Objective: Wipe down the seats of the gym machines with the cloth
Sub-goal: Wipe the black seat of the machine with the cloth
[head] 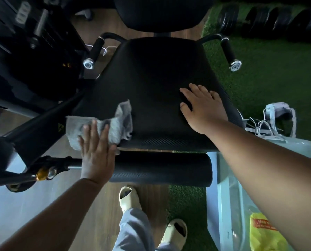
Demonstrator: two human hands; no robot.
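One black seat [151, 91] is showing at the centre, with two padded handles flanking it at 11 o'clock [95, 49] and 1 o'clock [229, 51]. One grey cloth [113, 124] and one roller pad [162, 169] are lying nearby. Two hands, left [96, 153] and right [203, 107], are showing, two beige slippers [129, 198] [176, 230] are standing at 6 o'clock, and one yellow bag [266, 232] is sitting at 5 o'clock.

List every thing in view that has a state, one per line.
Cloth: crumpled, on the seat's front left corner, partly overhanging.
Left hand: flat, fingers straight, pressing the cloth.
Right hand: flat on the seat, fingers spread.
Seat: bare apart from cloth and hands.
Yellow bag: crumpled.
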